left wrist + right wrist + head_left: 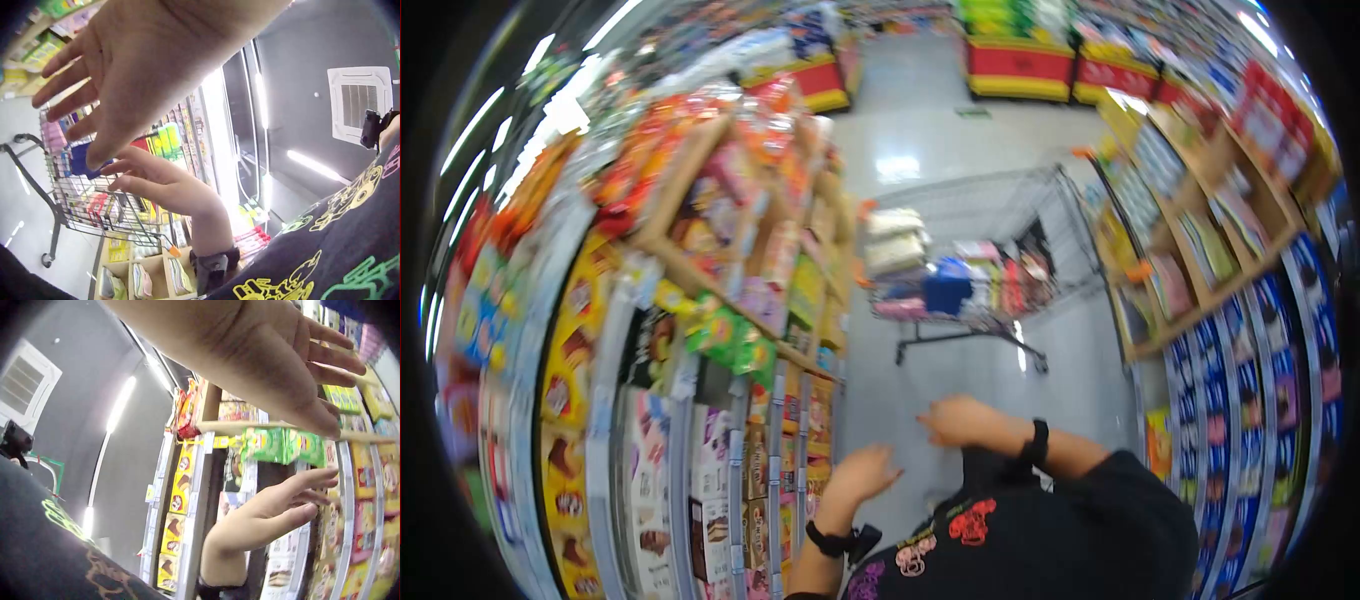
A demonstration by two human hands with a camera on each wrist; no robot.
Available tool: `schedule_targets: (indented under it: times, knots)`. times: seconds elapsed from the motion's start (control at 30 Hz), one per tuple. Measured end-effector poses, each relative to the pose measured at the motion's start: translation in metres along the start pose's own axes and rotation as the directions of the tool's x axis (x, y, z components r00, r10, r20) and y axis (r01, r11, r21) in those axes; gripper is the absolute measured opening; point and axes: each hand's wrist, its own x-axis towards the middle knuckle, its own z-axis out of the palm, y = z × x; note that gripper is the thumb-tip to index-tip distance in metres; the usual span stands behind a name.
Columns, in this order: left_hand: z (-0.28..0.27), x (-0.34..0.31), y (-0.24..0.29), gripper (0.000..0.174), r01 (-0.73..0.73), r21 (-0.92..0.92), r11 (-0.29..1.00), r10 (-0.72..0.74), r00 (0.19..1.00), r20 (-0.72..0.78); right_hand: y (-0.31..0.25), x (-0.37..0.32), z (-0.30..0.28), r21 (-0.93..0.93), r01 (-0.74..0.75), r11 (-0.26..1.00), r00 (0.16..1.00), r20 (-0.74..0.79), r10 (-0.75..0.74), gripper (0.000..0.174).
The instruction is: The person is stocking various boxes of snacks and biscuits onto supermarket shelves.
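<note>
In the head view my left hand point(864, 474) and right hand point(956, 421) hover in front of my body, a small gap between them, both holding nothing. The left wrist view shows the left hand point(119, 75) close up with its fingers straight and spread, and the right hand beyond it with fingers loosely bent. Straight fingers also show on the right hand point(300, 369) in the right wrist view. Ahead of both hands stands a wire shopping cart point(990, 250) loaded with packages, among them a dark blue one point(948, 287) and white packs point(895, 240).
Shelves of boxed snacks point(565, 450) line the left side, with green snack bags point(725, 338) hanging from them. On the right stand wooden bins point(1200, 240) above rows of blue packages point(1230, 400). Pale aisle floor point(900, 130) runs past the cart towards red-fronted displays point(1018, 70).
</note>
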Motion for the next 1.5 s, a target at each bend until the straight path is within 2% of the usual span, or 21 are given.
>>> schedule_targets:
  times: [0.07, 0.17, 0.3, 0.4, 0.5, 0.57, 0.6, 0.63, 0.7, 0.73, 0.77, 0.8, 0.93, 1.1, 1.17, 1.2, 1.27, 1.3, 1.37, 1.47, 1.5]
  knots:
    - [-0.02, 0.047, 0.011, 0.047, -0.071, 0.026, 0.997, 0.069, 0.996, 0.053, 0.043, -0.01, 0.0, -0.008, -0.082, 0.997, 0.997, -0.01, 0.082, 0.041]
    - [-0.043, 0.125, 0.035, 0.044, -0.151, 0.015, 0.988, 0.15, 0.986, 0.077, 0.115, -0.025, -0.006, 0.133, -0.154, 0.979, 0.986, -0.041, 0.16, 0.04]
    - [-0.047, 0.242, 0.065, 0.04, -0.235, -0.093, 0.968, 0.241, 0.968, 0.067, 0.223, -0.042, 0.0, 0.302, -0.182, 0.936, 0.915, -0.296, 0.274, 0.034]
    - [-0.05, 0.33, 0.081, 0.036, -0.282, -0.288, 0.915, 0.279, 0.959, -0.053, 0.302, -0.056, -0.015, 0.42, -0.114, 0.9, 0.768, -0.538, 0.348, 0.03]
    - [-0.056, 0.397, 0.102, 0.032, -0.21, -0.557, 0.803, 0.177, 0.978, -0.114, 0.363, -0.057, -0.024, 0.858, -0.13, 0.497, 0.6, -0.331, 0.728, 0.022]
    - [-0.049, 0.44, 0.104, 0.031, -0.138, -0.71, 0.691, 0.05, 0.988, -0.143, 0.405, -0.047, -0.018, 0.869, -0.239, 0.433, 0.47, -0.287, 0.835, 0.019]
    - [-0.035, 0.467, 0.094, 0.031, -0.072, -0.739, 0.67, 0.001, 0.995, -0.096, 0.414, -0.046, -0.029, 0.909, -0.227, 0.349, 0.49, -0.204, 0.848, 0.024]
    - [-0.022, 0.491, 0.084, 0.032, -0.005, -0.763, 0.646, -0.045, 0.998, -0.044, 0.429, -0.037, -0.025, 0.881, -0.288, 0.376, 0.466, -0.214, 0.858, 0.024]
    - [-0.01, 0.522, 0.082, 0.029, 0.182, -0.918, 0.351, -0.154, 0.979, 0.136, 0.462, -0.013, -0.006, 0.812, -0.408, 0.416, 0.411, -0.243, 0.878, 0.026]
    - [0.0, 0.538, 0.077, 0.027, 0.277, -0.933, 0.228, -0.172, 0.955, 0.242, 0.462, -0.012, -0.027, 0.874, -0.438, 0.212, 0.461, 0.015, 0.887, 0.026]
    - [0.009, 0.558, 0.072, 0.025, 0.361, -0.927, 0.106, -0.168, 0.925, 0.341, 0.473, -0.006, -0.031, 0.864, -0.46, 0.204, 0.531, 0.083, 0.843, 0.028]
    - [0.026, 0.578, 0.062, 0.02, 0.388, -0.919, 0.074, -0.084, 0.92, 0.382, 0.476, 0.001, -0.034, 0.855, -0.504, 0.118, 0.492, 0.172, 0.853, 0.035]
    - [0.088, 0.633, 0.052, 0.022, 0.503, -0.864, 0.033, -0.027, 0.864, 0.502, 0.485, 0.021, -0.025, 0.912, -0.404, -0.074, 0.461, 0.272, 0.845, 0.036]
    - [0.169, 0.654, 0.024, 0.031, 0.538, -0.796, 0.277, 0.105, 0.807, 0.581, 0.562, 0.084, 0.159, 0.847, -0.506, 0.161, 0.44, 0.093, 0.893, 0.044]
    - [0.176, 0.651, 0.023, 0.049, 0.638, -0.73, 0.244, 0.071, 0.739, 0.67, 0.522, 0.057, 0.062, 0.755, -0.656, 0.024, 0.37, 0.294, 0.881, 0.043]
    - [0.149, 0.65, 0.025, 0.052, 0.692, -0.706, 0.152, 0.189, 0.681, 0.708, 0.524, 0.056, 0.066, 0.751, -0.66, 0.002, 0.358, 0.313, 0.88, 0.047]
    - [0.124, 0.652, 0.024, 0.05, 0.501, -0.699, 0.511, 0.178, 0.733, 0.656, 0.519, 0.056, 0.06, 0.757, -0.647, -0.097, 0.322, 0.386, 0.864, 0.056]
    - [0.097, 0.651, 0.044, 0.049, 0.699, -0.633, 0.333, 0.036, 0.662, 0.749, 0.532, 0.068, 0.098, 0.734, -0.676, -0.064, 0.316, 0.367, 0.875, 0.066]
    - [0.104, 0.666, 0.041, 0.043, 0.688, -0.629, 0.362, 0.126, 0.632, 0.764, 0.529, 0.07, 0.089, 0.699, -0.714, -0.041, 0.341, 0.399, 0.851, 0.074]
    - [0.056, 0.656, 0.065, 0.038, 0.697, -0.667, 0.263, 0.143, 0.656, 0.741, 0.524, 0.079, 0.105, 0.643, -0.756, -0.121, 0.171, 0.373, 0.912, 0.076]
    - [0.048, 0.655, 0.069, 0.038, 0.715, -0.645, 0.269, 0.174, 0.623, 0.763, 0.521, 0.076, 0.093, 0.651, -0.751, -0.112, 0.21, 0.396, 0.894, 0.076]
